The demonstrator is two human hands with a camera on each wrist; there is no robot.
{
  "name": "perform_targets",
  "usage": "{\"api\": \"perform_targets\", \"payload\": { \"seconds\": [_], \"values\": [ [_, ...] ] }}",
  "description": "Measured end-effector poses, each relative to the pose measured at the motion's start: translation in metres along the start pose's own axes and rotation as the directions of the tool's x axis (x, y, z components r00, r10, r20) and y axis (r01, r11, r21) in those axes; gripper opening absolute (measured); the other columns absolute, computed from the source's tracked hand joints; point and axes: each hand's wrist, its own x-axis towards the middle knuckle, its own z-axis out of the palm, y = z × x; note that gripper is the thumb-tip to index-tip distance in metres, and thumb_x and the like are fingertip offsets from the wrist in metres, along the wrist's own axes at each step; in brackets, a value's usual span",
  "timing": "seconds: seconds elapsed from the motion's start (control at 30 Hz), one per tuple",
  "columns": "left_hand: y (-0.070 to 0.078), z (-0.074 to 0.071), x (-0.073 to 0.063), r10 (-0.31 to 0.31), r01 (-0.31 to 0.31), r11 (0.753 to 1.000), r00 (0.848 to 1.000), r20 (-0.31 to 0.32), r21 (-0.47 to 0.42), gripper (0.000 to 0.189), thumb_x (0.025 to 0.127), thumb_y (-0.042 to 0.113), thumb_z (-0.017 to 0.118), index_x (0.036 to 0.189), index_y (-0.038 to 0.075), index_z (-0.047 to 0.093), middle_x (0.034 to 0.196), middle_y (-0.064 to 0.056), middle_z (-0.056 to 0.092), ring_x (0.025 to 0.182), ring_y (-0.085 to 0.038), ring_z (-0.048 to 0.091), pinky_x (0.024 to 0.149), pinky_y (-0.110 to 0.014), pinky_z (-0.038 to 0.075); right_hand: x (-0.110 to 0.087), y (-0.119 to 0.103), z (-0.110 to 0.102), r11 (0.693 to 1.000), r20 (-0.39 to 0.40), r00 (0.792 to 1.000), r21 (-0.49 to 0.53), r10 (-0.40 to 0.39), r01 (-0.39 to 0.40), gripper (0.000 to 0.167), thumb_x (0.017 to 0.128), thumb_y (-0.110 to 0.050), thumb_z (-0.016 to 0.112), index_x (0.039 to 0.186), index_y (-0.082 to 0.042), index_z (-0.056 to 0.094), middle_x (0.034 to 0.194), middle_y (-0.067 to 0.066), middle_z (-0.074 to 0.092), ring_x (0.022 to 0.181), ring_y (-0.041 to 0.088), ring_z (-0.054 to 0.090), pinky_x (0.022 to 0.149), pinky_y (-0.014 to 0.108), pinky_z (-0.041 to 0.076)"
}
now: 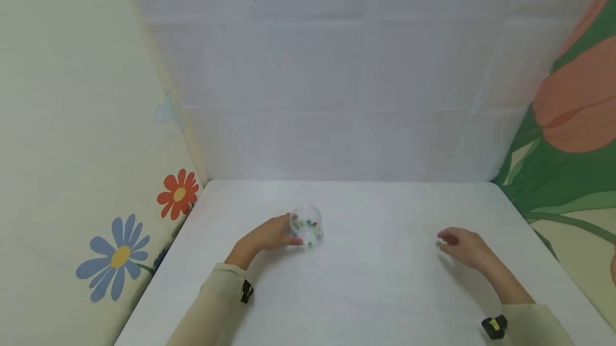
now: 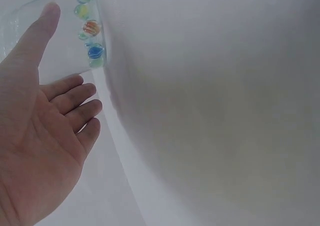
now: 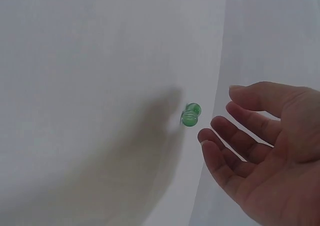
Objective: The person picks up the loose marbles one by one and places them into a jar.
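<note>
A clear plastic cup stands on the white table with several coloured glass marbles at its bottom. My left hand holds the cup from its left side, thumb along the near wall and fingers around the far side. Off to the right, my right hand hovers low over the table, fingers loosely bent and nothing between them. Just beyond its fingertips in the right wrist view, green marbles lie close together on the tabletop. The head view shows them only as a small spot at the fingertips.
The white table spreads under both hands and ends at a white cloth backdrop. A flower-printed cloth hangs along the left side, and a tulip-printed one along the right. Dark wrist straps show at both cuffs.
</note>
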Motion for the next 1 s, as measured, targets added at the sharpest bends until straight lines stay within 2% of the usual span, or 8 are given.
{"api": "perform_targets", "payload": {
  "seconds": [0.3,0.67,1.0],
  "values": [
    [0.0,-0.004,0.003,0.012,-0.012,1.0,1.0,-0.003,-0.005,0.1,0.087,0.053,0.076,0.157,-0.001,0.03,0.161,-0.021,0.034,0.149,-0.037,0.032,0.122,-0.052,0.028,0.003,0.002,-0.003,0.999,0.003,1.0,-0.031,-0.019,0.019,0.03,0.093,-0.008,0.066,0.118,0.009,0.064,0.114,0.028,0.066,0.103,0.043,0.063,0.082,0.052,0.058],
    [-0.001,-0.003,0.002,0.01,-0.01,1.0,1.0,0.004,-0.02,0.097,0.086,0.053,0.077,0.156,0.001,0.034,0.161,-0.02,0.035,0.149,-0.037,0.032,0.122,-0.053,0.028,0.002,0.008,0.001,1.0,0.032,0.999,-0.01,0.023,-0.022,0.03,0.092,-0.007,0.066,0.117,0.009,0.064,0.11,0.026,0.067,0.101,0.041,0.063,0.076,0.045,0.06],
    [-0.001,-0.002,0.001,-0.004,0.004,1.0,1.0,0.008,-0.022,0.096,0.086,0.052,0.077,0.156,0.002,0.035,0.161,-0.019,0.035,0.149,-0.037,0.031,0.122,-0.053,0.028,0.004,0.011,0.004,0.998,0.034,0.998,-0.042,0.045,-0.043,0.031,0.091,-0.004,0.067,0.118,0.01,0.064,0.112,0.028,0.066,0.107,0.045,0.061,0.086,0.053,0.057]
  ]
}}
